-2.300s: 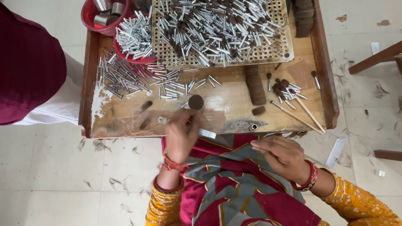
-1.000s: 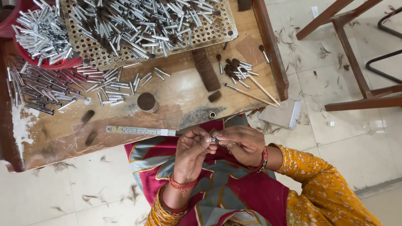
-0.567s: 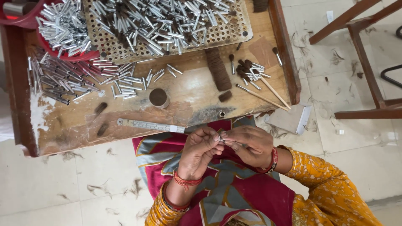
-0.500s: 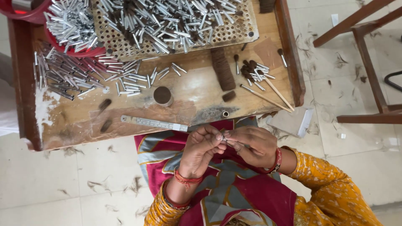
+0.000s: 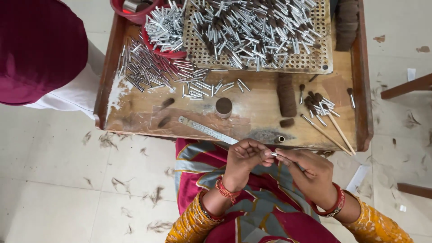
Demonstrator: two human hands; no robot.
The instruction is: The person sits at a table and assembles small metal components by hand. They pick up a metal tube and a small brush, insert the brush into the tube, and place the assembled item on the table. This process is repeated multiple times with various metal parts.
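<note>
My left hand (image 5: pixel 246 158) and my right hand (image 5: pixel 308 170) meet over my lap, just in front of the wooden work table (image 5: pixel 135 114). Between the fingertips of both hands is a small silver metal tube (image 5: pixel 274 154); the left hand pinches it and the right hand's fingers touch its other end. Both wrists wear red bangles. A metal ruler (image 5: pixel 207 130) lies on the table edge just above my left hand. A short tube (image 5: pixel 279 139) stands near the edge above my fingers.
Loose silver tubes (image 5: pixel 153 72) lie across the table's left part, and several more fill a perforated board (image 5: pixel 256 31). A round dark disc (image 5: pixel 223 106), dark hair bundles (image 5: pixel 286 94) and thin sticks (image 5: pixel 330 130) lie nearby. Another person in maroon (image 5: pixel 38 49) stands at left.
My left hand came back from the table to my lap and joined the right hand on the small tube. The view has shifted, so the table now sits further right.
</note>
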